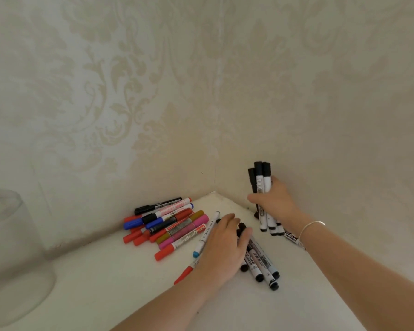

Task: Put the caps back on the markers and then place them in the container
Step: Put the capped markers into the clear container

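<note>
Nearest you, your left hand [221,244] reaches with curled fingers onto loose black-capped white markers [261,261] on the white bench [105,283], its grip unclear, while your right hand [271,201] grips an upright capped bundle [263,180]; next, probably carry them to the clear glass jar [7,247] far left.

A home interior: two walls [153,91] papered in cream damask meet at a corner above a white surface [105,271]. Loose markers [170,225] and a clear glass jar [12,254] indicate a domestic, not commercial, setting.
</note>
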### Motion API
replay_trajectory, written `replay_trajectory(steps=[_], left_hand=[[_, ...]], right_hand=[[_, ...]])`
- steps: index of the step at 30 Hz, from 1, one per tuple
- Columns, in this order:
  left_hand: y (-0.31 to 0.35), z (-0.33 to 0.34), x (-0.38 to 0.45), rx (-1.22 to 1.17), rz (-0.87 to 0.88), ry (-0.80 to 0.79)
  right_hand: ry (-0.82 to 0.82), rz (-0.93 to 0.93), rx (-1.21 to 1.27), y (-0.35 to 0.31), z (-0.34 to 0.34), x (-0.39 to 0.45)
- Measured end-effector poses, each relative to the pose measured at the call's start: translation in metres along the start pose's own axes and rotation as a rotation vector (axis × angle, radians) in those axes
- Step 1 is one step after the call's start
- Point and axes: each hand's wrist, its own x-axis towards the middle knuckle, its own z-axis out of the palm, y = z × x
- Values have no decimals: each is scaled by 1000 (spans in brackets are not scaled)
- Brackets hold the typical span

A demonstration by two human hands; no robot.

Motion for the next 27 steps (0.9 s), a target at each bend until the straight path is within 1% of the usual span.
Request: replay_trajectory(steps=[1,2,3,4,5,6,7,8,9,11,14,18,22,27], left_hand=[[3,-3,3,-156,-53,52],[8,-6,7,-353,-142,99],[13,-10,11,-606,-271,132],[18,-16,15,-922,-423,141],[22,-22,16,-1257,-556,117],[24,-28,17,-1561,-645,57],[24,-35,16,-1786,-686,-16],[24,-44,14,-1923,-684,-75],[22,-51,11,-1999,-658,-108],[14,-60,8,-2084,-610,-108],[-1,-68,5,-2159,-578,-3],[-16,-76,0,-2123,-568,152],[-27,-85,-1,-2065,-596,301],[-41,-104,-1,-2111,-663,396]], right_hand=[[30,-24,71,-7,2,-2],[60,-36,149,-13,6,-3],[92,-37,235,-20,11,-6],[123,-33,320,-26,17,-8],[146,-31,392,-33,24,-11],[161,-39,438,-38,31,-15],[168,-61,460,-44,39,-20],[169,-94,465,-48,48,-24],[159,-131,467,-51,56,-30],[114,-187,452,-55,72,-39],[31,-195,408,-58,92,-45],[-31,-159,463,-65,113,-46],[-15,-123,553,-79,126,-47],[26,-156,654,-96,149,-51]])
